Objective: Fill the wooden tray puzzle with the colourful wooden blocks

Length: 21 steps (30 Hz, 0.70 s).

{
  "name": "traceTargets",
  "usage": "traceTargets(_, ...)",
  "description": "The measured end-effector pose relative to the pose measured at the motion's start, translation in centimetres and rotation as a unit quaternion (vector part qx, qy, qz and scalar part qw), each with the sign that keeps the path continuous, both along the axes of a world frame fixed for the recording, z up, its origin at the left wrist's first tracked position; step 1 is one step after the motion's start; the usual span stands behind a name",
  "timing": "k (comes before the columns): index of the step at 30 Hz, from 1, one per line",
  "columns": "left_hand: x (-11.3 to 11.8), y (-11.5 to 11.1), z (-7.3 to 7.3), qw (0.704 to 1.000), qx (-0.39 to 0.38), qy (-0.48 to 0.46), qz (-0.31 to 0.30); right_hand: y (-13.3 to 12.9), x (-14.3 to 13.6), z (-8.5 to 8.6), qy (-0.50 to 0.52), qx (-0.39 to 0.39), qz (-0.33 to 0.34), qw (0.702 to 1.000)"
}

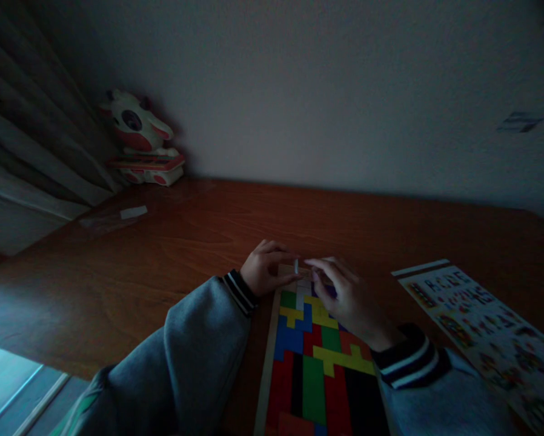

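Observation:
A wooden block puzzle [315, 357] lies on the table, its frame filled with flat coloured pieces in red, blue, green, yellow and black. Over its far left corner, my left hand [268, 266] pinches a small pale puzzle piece [296, 265] on edge between thumb and fingers. Just to the right, my right hand [342, 297] hovers above the far right part of the puzzle. Its index finger points toward the pale piece, with the thumb lower and apart. Nothing shows clearly between those fingers. My right hand covers some of the pieces at the far right.
A printed sheet [485, 333] with colourful pictures lies right of the puzzle. At the back left, a cow-shaped toy keyboard [145, 142] stands against the wall by a curtain [36, 121]. A white slip [134, 212] with clear plastic lies in front of it.

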<state>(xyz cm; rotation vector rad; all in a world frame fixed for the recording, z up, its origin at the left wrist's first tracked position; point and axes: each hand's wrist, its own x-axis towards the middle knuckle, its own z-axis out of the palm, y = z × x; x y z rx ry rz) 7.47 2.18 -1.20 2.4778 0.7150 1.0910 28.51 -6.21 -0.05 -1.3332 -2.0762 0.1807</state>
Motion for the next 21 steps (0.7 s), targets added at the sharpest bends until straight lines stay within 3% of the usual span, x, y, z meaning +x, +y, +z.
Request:
traceTargets(9,-2.0,1.6,-0.5,0.992,0.043,0.061,-0.101,-0.1,0.1,0.0,0.004,-0.012,0.01,1.0)
traceTargets(18,-1.5,1.0,-0.2,0.995,0.018,0.063,-0.081,-0.1,-0.1,-0.1,-0.002,-0.017,0.009,1.0)
traceTargets(21,-0.9,0.4,0.1,0.997,0.019,0.05,-0.057,-0.2,-0.4,-0.1,0.024,-0.017,0.044,0.999)
